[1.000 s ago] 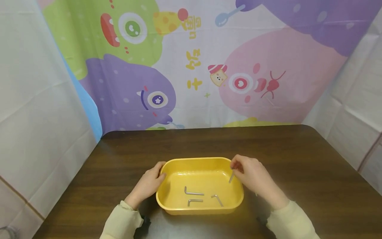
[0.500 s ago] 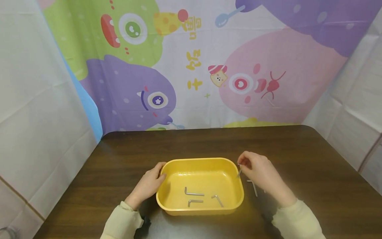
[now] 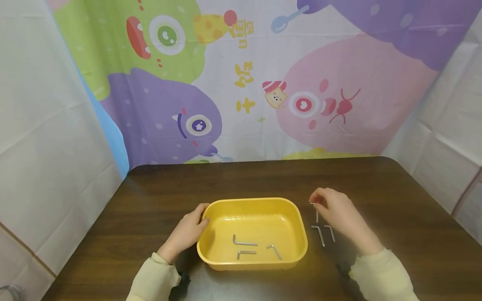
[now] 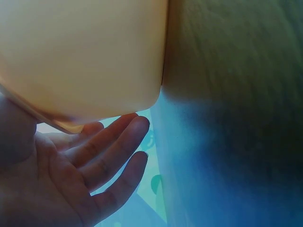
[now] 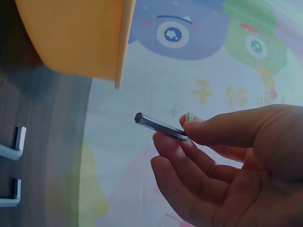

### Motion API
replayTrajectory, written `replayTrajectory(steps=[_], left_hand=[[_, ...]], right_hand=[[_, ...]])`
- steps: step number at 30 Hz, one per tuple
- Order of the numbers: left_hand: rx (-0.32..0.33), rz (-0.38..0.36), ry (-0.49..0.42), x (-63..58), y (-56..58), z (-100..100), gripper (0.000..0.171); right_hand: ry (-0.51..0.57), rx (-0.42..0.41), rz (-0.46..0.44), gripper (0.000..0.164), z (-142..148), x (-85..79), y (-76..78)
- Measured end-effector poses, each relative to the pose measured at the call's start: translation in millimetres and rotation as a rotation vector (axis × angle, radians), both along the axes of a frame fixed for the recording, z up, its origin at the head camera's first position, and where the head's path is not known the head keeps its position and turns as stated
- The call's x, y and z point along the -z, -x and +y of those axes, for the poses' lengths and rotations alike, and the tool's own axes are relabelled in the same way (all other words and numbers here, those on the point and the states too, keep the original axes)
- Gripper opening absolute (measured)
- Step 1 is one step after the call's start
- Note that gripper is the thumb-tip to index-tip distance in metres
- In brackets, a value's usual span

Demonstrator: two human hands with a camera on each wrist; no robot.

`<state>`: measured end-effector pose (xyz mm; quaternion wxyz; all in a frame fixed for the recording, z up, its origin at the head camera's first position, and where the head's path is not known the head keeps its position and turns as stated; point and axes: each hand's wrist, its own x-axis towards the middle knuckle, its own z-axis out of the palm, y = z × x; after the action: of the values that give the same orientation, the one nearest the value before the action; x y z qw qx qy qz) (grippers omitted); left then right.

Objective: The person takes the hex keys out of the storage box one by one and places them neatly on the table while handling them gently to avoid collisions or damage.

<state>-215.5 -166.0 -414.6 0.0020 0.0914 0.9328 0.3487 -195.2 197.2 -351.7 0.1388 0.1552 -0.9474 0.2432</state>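
My left hand [image 3: 187, 229] grips the left end of a yellow plastic tray [image 3: 252, 264], thumb over the rim and fingers against the outer wall. In the left wrist view the fingers [image 4: 109, 161] lie along the outside of the tray [image 4: 85, 56]. Right of the tray, my right hand [image 3: 337, 213] pinches a silver hex key [image 5: 161, 127] near its bend, between thumb and fingertips. Its long arm points down above the table in the head view. Below it, two more hex keys [image 3: 319, 236] lie side by side on the table. Inside the tray are three hex keys [image 3: 246, 243], spread apart.
The dark wooden table [image 3: 158, 184] runs back to a cartoon-printed curtain [image 3: 248, 138]. Pale sheeting [image 3: 56, 125] hangs at the left and right sides. The tray's right rim [image 3: 304, 234] stands between its contents and the loose hex keys.
My right hand has moved right, out over the tray's rim, carrying the hex key above the table. Two hex keys on the table have come into sight. The left hand and tray stay put.
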Motion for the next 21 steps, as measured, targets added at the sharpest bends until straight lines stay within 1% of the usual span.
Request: replayTrajectory(steps=[7,17,21], left_hand=[[0.008,-0.001,-0.003,-1.2,-0.5,0,0.034],[0.003,-0.002,0.001,-1.4,-0.5,0,0.035],[0.004,-0.007,0.005,-1.8,-0.5,0,0.035]], right_hand=[[0.002,0.017,-0.032,0.007,10,4.9,5.7],[-0.014,0.038,-0.09,0.009,23,13.8,12.0],[-0.034,0.067,-0.125,0.012,28,17.1,14.8]])
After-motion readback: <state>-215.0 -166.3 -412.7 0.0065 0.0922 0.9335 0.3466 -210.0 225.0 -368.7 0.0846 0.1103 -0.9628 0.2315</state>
